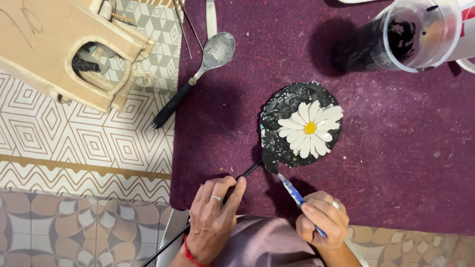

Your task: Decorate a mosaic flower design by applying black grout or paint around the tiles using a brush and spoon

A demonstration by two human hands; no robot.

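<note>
- The round black disc (287, 123), lumpy and glossy, bears a white daisy (309, 128) with a yellow centre; it lies on the purple cloth (396, 163) just beyond both hands.
- The left hand (213, 217) pinches a thin black rod (198, 220) that runs up to the disc's near edge.
- The right hand (324, 220) grips a blue-handled brush (294, 193), its black-loaded tip touching that same edge.

Metal spoon (210, 59), clear plastic cup (420, 32), wooden box (64, 49), purple cloth (396, 148)
</note>
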